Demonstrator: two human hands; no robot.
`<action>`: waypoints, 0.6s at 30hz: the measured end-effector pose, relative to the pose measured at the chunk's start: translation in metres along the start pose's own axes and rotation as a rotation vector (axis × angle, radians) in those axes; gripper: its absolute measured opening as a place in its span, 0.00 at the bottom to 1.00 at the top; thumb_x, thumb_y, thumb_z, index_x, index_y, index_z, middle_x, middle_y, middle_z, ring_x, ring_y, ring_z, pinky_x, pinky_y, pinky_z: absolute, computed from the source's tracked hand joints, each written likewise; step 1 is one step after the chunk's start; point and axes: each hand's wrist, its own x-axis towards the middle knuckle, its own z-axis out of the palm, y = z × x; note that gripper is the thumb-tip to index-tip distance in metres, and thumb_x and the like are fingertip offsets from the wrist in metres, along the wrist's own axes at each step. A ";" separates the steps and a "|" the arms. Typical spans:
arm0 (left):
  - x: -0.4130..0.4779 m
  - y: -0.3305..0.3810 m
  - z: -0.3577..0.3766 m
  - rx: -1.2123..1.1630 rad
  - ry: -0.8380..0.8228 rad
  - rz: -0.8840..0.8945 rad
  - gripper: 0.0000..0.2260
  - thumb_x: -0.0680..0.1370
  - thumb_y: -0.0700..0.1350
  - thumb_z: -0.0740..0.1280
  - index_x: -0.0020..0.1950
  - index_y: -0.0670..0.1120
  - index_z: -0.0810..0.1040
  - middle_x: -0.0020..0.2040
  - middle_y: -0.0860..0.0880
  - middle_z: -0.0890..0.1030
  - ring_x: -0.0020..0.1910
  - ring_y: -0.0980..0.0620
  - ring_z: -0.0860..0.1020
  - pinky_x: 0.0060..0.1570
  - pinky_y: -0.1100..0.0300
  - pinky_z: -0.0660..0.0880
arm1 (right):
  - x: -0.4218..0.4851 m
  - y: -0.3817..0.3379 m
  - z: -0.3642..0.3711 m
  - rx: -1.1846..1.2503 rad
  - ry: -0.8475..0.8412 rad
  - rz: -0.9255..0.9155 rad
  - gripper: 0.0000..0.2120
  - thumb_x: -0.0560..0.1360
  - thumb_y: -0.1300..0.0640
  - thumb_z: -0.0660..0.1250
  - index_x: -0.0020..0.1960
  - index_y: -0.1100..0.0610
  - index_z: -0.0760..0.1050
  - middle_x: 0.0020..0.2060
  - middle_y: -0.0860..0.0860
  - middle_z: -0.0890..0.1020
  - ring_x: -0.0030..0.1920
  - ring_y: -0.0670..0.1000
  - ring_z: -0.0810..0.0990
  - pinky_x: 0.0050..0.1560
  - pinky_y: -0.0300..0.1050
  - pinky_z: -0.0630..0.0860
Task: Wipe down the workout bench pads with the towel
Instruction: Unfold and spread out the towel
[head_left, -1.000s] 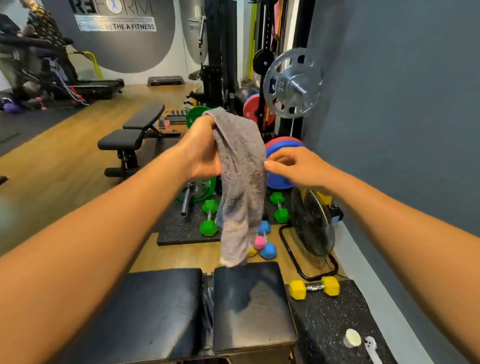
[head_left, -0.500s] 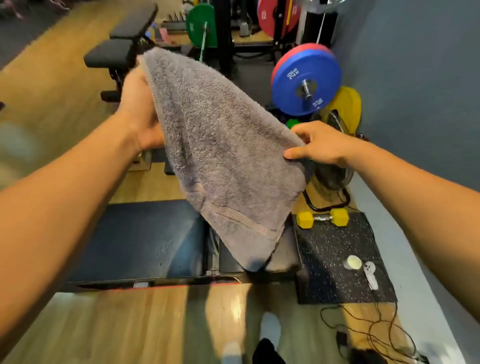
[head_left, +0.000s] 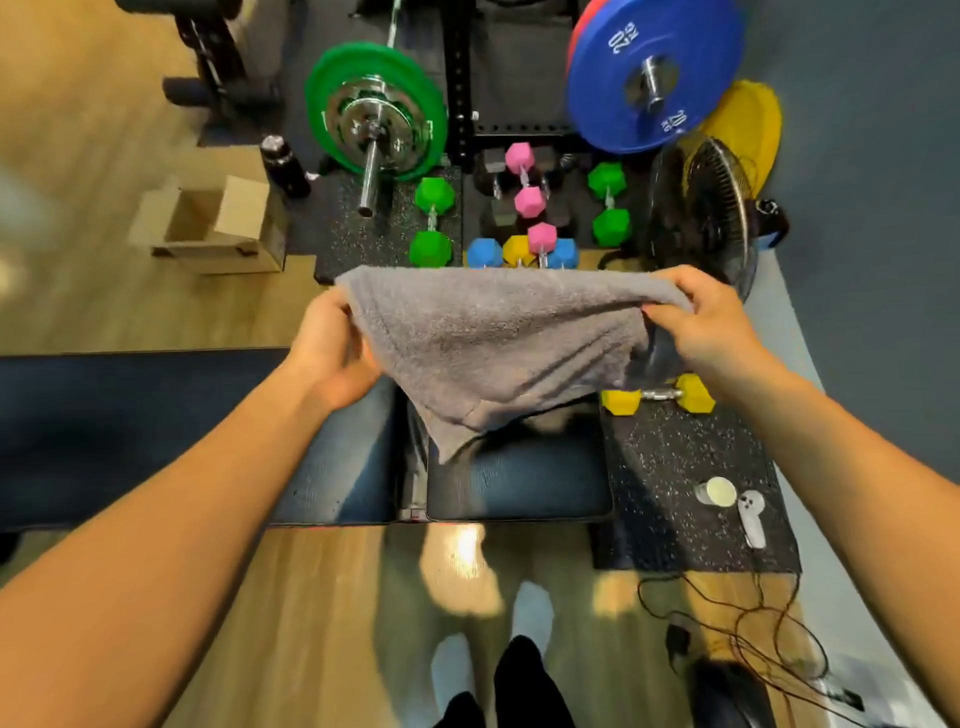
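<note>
Your left hand (head_left: 332, 353) and right hand (head_left: 711, 322) each pinch an end of the towel (head_left: 498, 348), stretched above the small pad (head_left: 519, 483). No wiping shows yet; that pad and the long pad (head_left: 130, 415) to its left remain.

- One grey terry towel (head_left: 498, 343), mid-frame.
- Two bare hands: the left hand (head_left: 332, 353) at the towel's 9 o'clock, the right hand (head_left: 711, 322) at its 3 o'clock.
- Two black cushioned bench pads: a long pad (head_left: 156, 426) and a short pad (head_left: 519, 483).
- Two green hex dumbbells (head_left: 434, 223), at 12 o'clock.
- Three pink dumbbell heads (head_left: 530, 202) and two blue dumbbell heads (head_left: 483, 253) in sight.
- One whole yellow hex dumbbell (head_left: 658, 394).
- One blue weight plate marked 20 (head_left: 654, 73) and one yellow plate (head_left: 748, 130), at 1 o'clock.
- One black cage fan (head_left: 701, 218).
- One open cardboard box (head_left: 208, 223) and one black bottle (head_left: 283, 166), at 10 o'clock.
- One white controller (head_left: 753, 517) and one round pale lid (head_left: 717, 491), at 4 o'clock.
</note>
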 end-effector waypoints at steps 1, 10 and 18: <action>0.006 -0.004 0.003 0.016 0.022 0.005 0.17 0.80 0.41 0.55 0.46 0.42 0.84 0.47 0.44 0.84 0.53 0.45 0.81 0.52 0.54 0.79 | 0.005 0.004 0.000 -0.001 0.026 -0.018 0.08 0.74 0.68 0.65 0.50 0.57 0.76 0.45 0.53 0.79 0.44 0.44 0.74 0.42 0.30 0.70; 0.045 0.002 0.012 -0.117 -0.013 0.144 0.09 0.76 0.43 0.63 0.47 0.42 0.82 0.45 0.46 0.82 0.50 0.47 0.80 0.57 0.54 0.77 | 0.036 0.010 -0.008 0.068 0.187 -0.073 0.09 0.74 0.63 0.68 0.52 0.54 0.79 0.46 0.48 0.81 0.45 0.41 0.77 0.47 0.30 0.74; 0.048 -0.096 -0.038 0.039 0.263 -0.272 0.18 0.80 0.52 0.57 0.47 0.43 0.83 0.46 0.46 0.85 0.45 0.49 0.84 0.41 0.58 0.81 | -0.010 0.106 0.049 0.199 -0.029 0.141 0.07 0.72 0.63 0.72 0.48 0.54 0.80 0.42 0.49 0.83 0.42 0.41 0.80 0.43 0.34 0.76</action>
